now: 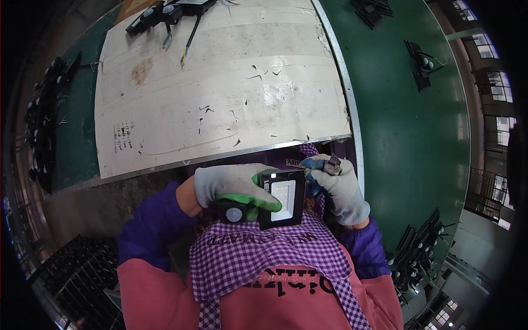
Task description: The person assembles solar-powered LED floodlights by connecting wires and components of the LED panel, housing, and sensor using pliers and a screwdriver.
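A black floodlight [282, 199] with a white reflector and small yellow LEDs is held upright in front of the checked apron. My left hand [242, 186], in a grey-white glove with green on the thumb and fingers, is closed around its left side. A black sensor unit [234, 213] with a round white dome sits beside the lamp, below that hand. At the lamp's upper right corner is my right hand [336, 184], in a white glove with blue fingertips. It is closed on a small grey tool [332, 164], whose exact shape is unclear.
A white-topped table [220, 93] with black scraps lies ahead, with wired lamps [170, 14] at its far edge. To the right runs a green surface [407, 137] bearing more black lamp parts [422, 63]. Several sensor units [44, 121] line the left side.
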### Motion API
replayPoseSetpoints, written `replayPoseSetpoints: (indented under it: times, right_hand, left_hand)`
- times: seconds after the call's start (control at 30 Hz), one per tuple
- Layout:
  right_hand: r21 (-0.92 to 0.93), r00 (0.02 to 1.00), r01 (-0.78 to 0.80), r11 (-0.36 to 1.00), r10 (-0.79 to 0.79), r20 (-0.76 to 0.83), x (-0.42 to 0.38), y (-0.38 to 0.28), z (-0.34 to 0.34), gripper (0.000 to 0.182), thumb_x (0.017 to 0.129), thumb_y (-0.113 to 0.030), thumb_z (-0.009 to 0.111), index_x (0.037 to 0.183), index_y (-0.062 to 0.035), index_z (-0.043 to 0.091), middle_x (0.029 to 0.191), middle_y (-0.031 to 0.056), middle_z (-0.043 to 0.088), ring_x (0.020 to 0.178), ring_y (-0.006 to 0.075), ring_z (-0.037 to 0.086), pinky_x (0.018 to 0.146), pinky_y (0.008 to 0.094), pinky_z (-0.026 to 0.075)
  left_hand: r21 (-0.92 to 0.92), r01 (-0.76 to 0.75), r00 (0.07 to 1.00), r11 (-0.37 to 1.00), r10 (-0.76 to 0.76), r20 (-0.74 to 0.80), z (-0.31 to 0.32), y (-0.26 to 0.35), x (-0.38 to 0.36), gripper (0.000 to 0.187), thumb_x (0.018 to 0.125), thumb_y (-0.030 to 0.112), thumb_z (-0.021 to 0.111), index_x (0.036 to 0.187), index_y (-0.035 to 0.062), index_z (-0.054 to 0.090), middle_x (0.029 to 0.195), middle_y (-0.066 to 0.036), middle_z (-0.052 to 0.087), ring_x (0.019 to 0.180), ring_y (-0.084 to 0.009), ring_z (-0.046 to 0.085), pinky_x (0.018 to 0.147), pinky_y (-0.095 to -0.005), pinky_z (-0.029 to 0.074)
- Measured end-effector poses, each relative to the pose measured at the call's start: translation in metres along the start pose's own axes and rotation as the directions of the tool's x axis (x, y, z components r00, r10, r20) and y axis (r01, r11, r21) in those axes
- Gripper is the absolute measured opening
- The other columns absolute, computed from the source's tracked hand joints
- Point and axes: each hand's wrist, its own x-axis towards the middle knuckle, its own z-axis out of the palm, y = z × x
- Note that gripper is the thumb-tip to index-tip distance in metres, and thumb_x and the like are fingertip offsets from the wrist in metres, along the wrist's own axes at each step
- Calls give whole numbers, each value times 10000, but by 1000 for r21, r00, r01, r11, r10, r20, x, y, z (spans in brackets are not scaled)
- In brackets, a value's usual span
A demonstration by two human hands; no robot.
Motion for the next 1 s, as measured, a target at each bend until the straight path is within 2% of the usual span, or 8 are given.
replayPoseSetpoints:
  times: [0.2, 0.3, 0.43, 0.57, 0.63, 0.8, 0.97, 1.0]
  right_hand:
    - [-99, 997, -14, 995, 22, 80, 17, -6, -5, 177, 727, 13, 701, 897, 3, 651, 818, 40, 678, 741, 110, 622, 691, 231, 493]
    - [-349, 954, 180, 920, -77, 288, 29, -22, -3, 164, 721, -5, 721, 876, 3, 666, 802, 38, 675, 729, 115, 611, 679, 251, 491]
    - [-444, 924, 104, 890, 79, 375, 36, -51, 24, 210, 720, -74, 753, 908, -5, 687, 779, 40, 646, 732, 117, 595, 670, 254, 481]
    - [-582, 886, 422, 695, -182, 426, 42, -53, 40, 228, 802, -198, 703, 951, -29, 667, 791, 85, 646, 691, 181, 590, 658, 285, 492]
    - [-349, 992, 124, 929, -128, 13, 47, -57, 32, 175, 876, -185, 647, 960, -31, 657, 744, 7, 591, 631, 81, 487, 587, 228, 422]
    - [-226, 920, 280, 933, -328, -216, 32, -51, 23, 125, 901, -84, 596, 935, 5, 677, 715, -67, 550, 611, -5, 428, 539, 160, 310]
    - [-612, 760, 563, 556, -639, 118, -1, -54, 26, 238, 818, -173, 693, 972, 7, 670, 662, 55, 571, 648, 127, 565, 603, 243, 445]
    - [-653, 748, 590, 475, -626, 220, -5, -59, 30, 373, 788, -259, 734, 1031, 10, 644, 661, 65, 549, 640, 161, 577, 598, 257, 458]
  left_hand:
    - [54, -20, 999, 998, 19, 30, 1, 1, 6, 374, 775, 163, 744, 1058, -25, 587, 804, -92, 655, 534, -115, 605, 471, -230, 488]
    - [66, -25, 997, 998, 21, 73, 0, 0, 12, 314, 775, 177, 748, 985, -20, 623, 761, -83, 656, 526, -115, 606, 457, -229, 480]
    - [123, -9, 1000, 992, 8, 7, 2, 5, 9, 238, 778, 192, 750, 878, -5, 661, 682, -61, 649, 518, -113, 610, 448, -226, 471]
    - [49, -86, 996, 995, 86, -15, 5, 2, 7, 237, 807, 202, 733, 905, -1, 660, 689, -59, 647, 520, -113, 607, 448, -224, 466]
    - [30, -140, 990, 990, 141, -21, 7, 11, 1, 251, 819, 209, 731, 935, 0, 655, 703, -62, 645, 519, -112, 601, 448, -227, 466]
    - [-61, -219, 973, 974, 213, -84, 3, 7, -3, 400, 887, 372, 645, 992, -14, 630, 727, -74, 646, 528, -118, 602, 467, -236, 479]
    - [-204, -446, 874, 872, 374, -312, 7, 23, -15, 510, 957, 485, 479, 998, -3, 624, 740, -81, 661, 599, -141, 647, 566, -247, 535]
    - [-240, -450, 887, 860, 400, -231, -9, 15, -13, 483, 960, 413, 509, 1161, -23, 563, 971, -134, 663, 844, -182, 668, 757, -293, 546]
